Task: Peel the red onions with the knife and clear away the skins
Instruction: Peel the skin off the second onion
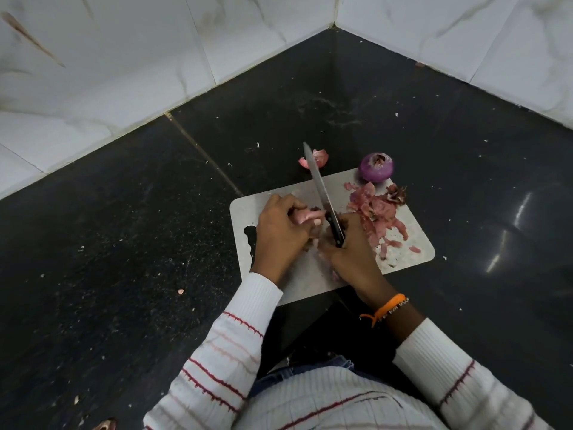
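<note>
My left hand [280, 231] grips a red onion [305, 216] over the steel cutting board [415, 243]; only a pale pink part of it shows between my fingers. My right hand [350, 256] grips the black handle of the knife [317, 181], whose long blade points away from me and lies against the onion. A peeled purple onion [376, 166] sits at the board's far right corner. A heap of pink onion skins [376, 212] lies on the right half of the board.
A loose piece of onion skin [319, 158] lies on the black stone counter [124, 243] just beyond the board, behind the blade. Small flecks of skin are scattered over the counter. White marble-tiled walls [124, 57] meet in a corner at the back.
</note>
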The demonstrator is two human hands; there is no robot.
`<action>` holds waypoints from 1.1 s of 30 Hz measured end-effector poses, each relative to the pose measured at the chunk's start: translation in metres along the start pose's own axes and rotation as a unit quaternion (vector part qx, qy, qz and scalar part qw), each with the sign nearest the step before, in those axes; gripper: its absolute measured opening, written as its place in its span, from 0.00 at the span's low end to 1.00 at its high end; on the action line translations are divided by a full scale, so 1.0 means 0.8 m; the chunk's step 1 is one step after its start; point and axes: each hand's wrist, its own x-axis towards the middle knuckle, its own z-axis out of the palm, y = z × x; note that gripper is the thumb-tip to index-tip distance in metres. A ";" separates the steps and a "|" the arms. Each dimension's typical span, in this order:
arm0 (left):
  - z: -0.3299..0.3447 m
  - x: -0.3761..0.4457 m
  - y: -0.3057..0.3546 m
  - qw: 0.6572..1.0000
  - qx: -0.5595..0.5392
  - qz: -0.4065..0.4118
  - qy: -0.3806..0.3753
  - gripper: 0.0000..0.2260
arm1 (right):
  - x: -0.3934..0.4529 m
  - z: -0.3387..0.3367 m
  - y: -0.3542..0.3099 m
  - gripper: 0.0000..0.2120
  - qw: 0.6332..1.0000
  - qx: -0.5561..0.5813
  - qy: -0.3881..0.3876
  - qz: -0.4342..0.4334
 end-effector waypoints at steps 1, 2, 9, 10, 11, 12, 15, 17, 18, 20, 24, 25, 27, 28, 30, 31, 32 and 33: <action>0.000 0.001 0.000 1.000 -0.011 -0.005 0.004 0.07 | 0.003 0.003 -0.003 0.20 1.000 0.004 -0.001 -0.005; -0.001 0.003 -0.002 1.000 -0.021 -0.011 0.010 0.05 | 0.006 0.006 -0.006 0.23 1.000 0.013 -0.001 -0.008; -0.004 0.009 -0.019 0.996 -0.064 -0.040 0.051 0.04 | 0.013 0.016 -0.005 0.28 1.000 0.003 0.027 -0.015; -0.003 0.008 -0.019 0.995 -0.071 -0.044 0.058 0.03 | 0.012 0.013 -0.006 0.28 0.999 0.005 0.029 -0.012; -0.002 0.007 -0.020 0.994 -0.076 -0.050 0.062 0.02 | 0.012 0.011 -0.006 0.28 0.999 0.011 0.030 -0.008; -0.001 0.006 -0.019 0.993 -0.083 -0.058 0.063 0.02 | 0.011 0.007 -0.007 0.27 0.999 0.020 0.030 0.000; 0.000 0.007 -0.017 0.992 -0.085 -0.078 0.058 0.02 | 0.007 -0.003 -0.009 0.25 0.997 0.061 0.030 0.024; -0.002 0.008 -0.018 0.994 -0.067 -0.070 0.050 0.04 | 0.005 -0.009 -0.012 0.25 0.996 0.080 0.036 0.026; -0.004 0.006 -0.017 0.996 -0.057 -0.055 0.042 0.07 | 0.005 -0.012 -0.013 0.25 0.995 0.084 0.045 0.023; -0.009 0.002 -0.011 0.997 -0.068 -0.012 0.021 0.14 | 0.004 -0.015 -0.015 0.26 0.995 0.080 0.062 0.017; -0.009 -0.006 0.011 0.985 -0.158 -0.013 -0.063 0.17 | 0.001 -0.019 -0.016 0.26 0.995 0.066 0.076 -0.010; -0.007 -0.007 0.012 0.985 -0.148 -0.018 -0.086 0.19 | 0.000 -0.020 -0.016 0.26 0.995 0.062 0.075 -0.017; -0.002 -0.009 0.012 0.986 -0.127 -0.027 -0.100 0.21 | -0.001 -0.021 -0.017 0.26 0.996 0.051 0.074 -0.029; -0.001 -0.010 0.011 0.986 -0.131 -0.035 -0.096 0.21 | -0.002 -0.022 -0.017 0.26 0.996 0.044 0.073 -0.032; 0.001 -0.011 0.011 0.983 -0.150 -0.047 -0.094 0.19 | -0.001 -0.023 -0.016 0.26 0.996 0.037 0.070 -0.028; 0.001 -0.011 0.011 0.984 -0.150 -0.039 -0.094 0.18 | -0.001 -0.023 -0.015 0.27 0.997 0.039 0.069 -0.024; 0.002 -0.012 0.011 0.986 -0.139 -0.025 -0.091 0.17 | -0.001 -0.024 -0.014 0.28 0.997 0.044 0.067 -0.018; 0.003 -0.012 0.011 0.988 -0.130 -0.012 -0.086 0.16 | -0.001 -0.024 -0.014 0.29 0.997 0.050 0.064 -0.014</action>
